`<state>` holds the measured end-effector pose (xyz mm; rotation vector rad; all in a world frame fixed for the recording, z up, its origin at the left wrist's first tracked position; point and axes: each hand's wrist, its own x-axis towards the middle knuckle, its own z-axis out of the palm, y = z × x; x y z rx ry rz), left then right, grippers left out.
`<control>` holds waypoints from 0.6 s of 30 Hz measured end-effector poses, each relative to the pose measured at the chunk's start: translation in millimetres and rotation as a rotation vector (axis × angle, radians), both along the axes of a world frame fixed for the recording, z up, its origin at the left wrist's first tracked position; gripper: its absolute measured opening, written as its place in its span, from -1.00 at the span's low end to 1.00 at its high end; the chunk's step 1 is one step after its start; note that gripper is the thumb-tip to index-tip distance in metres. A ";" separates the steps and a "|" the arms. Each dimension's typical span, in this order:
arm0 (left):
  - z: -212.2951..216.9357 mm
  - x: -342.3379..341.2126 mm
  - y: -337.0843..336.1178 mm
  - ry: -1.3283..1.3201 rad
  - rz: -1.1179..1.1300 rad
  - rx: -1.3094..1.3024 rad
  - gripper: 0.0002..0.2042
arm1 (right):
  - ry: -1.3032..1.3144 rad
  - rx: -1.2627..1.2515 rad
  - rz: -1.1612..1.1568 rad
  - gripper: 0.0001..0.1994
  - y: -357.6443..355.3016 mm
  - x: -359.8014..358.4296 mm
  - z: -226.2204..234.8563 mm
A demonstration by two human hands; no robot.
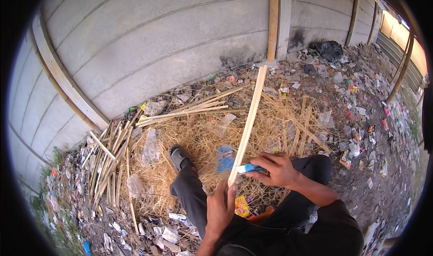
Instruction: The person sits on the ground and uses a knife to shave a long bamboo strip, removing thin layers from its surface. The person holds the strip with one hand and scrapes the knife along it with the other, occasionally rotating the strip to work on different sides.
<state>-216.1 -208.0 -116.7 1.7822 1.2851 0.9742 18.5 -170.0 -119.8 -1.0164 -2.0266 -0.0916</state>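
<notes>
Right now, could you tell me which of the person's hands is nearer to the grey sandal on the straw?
Left. The left hand grips the near end of the long wooden strip, just right of and below the grey sandal. The right hand, holding a blue-handled knife, sits farther right.

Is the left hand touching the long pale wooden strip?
Touching. The head view shows the left hand wrapped around the near end of the long pale wooden strip.

The long flat bamboo strip (pixel 249 121) is pale yellow. The small knife with a plastic handle (pixel 248 168) is bright blue and white. The pant legs (pixel 191 195) are dark grey, and the sandal (pixel 179 157) is grey too. The dry straw (pixel 198 139) is golden brown. The concrete wall (pixel 158 39) is light grey with thin lines.
</notes>
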 end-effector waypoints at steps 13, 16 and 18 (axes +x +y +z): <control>-7.0 5.8 0.9 0.101 0.050 0.099 -0.80 | -0.011 0.056 -0.072 -0.68 0.2 -0.3 13.1; -14.6 1.6 -1.7 0.146 0.059 0.096 -0.80 | 0.021 0.080 -0.106 -0.71 8.5 6.4 19.3; -17.1 0.7 -1.6 0.141 0.055 0.096 -0.79 | 0.035 0.097 -0.115 -0.72 9.6 8.5 17.2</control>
